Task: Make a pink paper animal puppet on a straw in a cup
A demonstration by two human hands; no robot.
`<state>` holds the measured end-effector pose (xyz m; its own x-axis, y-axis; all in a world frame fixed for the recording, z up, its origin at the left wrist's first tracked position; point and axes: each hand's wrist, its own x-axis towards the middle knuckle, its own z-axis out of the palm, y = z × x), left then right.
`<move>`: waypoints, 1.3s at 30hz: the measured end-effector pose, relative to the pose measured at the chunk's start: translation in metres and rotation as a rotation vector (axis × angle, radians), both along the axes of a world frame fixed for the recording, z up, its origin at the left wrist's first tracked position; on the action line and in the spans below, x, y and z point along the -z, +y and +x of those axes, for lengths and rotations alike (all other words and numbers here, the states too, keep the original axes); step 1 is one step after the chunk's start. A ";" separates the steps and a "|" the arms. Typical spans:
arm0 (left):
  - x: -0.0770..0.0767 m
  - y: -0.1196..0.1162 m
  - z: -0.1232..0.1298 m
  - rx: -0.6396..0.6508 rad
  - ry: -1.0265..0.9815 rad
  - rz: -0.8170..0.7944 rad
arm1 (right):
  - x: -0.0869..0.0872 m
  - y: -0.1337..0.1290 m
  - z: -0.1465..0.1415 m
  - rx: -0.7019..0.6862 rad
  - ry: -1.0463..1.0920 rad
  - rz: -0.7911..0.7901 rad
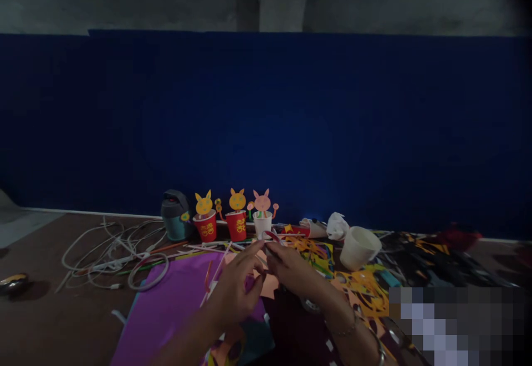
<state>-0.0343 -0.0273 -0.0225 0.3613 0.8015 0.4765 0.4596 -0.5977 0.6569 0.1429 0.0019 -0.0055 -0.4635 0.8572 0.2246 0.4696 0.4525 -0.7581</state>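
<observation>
My left hand (243, 285) and my right hand (291, 266) meet over the craft materials, fingertips close together. Thumb and fingers are bent into a pinch on each hand. What they hold is too small and dark to make out. A thin, curved red strip (272, 236) shows just above the right fingertips; I cannot tell whether it is held. Beneath the left hand lies a purple sheet (166, 305), with orange-pink paper (270, 287) by the fingers. Behind stand two red paper cups (206, 228) with yellow cat faces and a white paper cup (262, 225) with a pink one.
Coiled white cables (95, 249) and a teal-and-grey jug-like container (174, 216) are at left. On the right are a white cup (359, 247), crumpled white paper (337, 226) and yellow paper scraps (366, 291). A blue partition (266, 122) stands behind everything.
</observation>
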 end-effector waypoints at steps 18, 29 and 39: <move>0.008 0.009 0.003 -0.061 -0.239 -0.015 | 0.009 -0.003 -0.006 0.015 -0.045 -0.004; 0.011 0.012 0.004 -0.172 -0.581 -0.247 | 0.002 -0.007 -0.012 0.006 -0.052 0.030; 0.015 0.018 0.001 -0.165 -0.439 -0.095 | -0.002 -0.008 -0.011 0.004 -0.111 0.058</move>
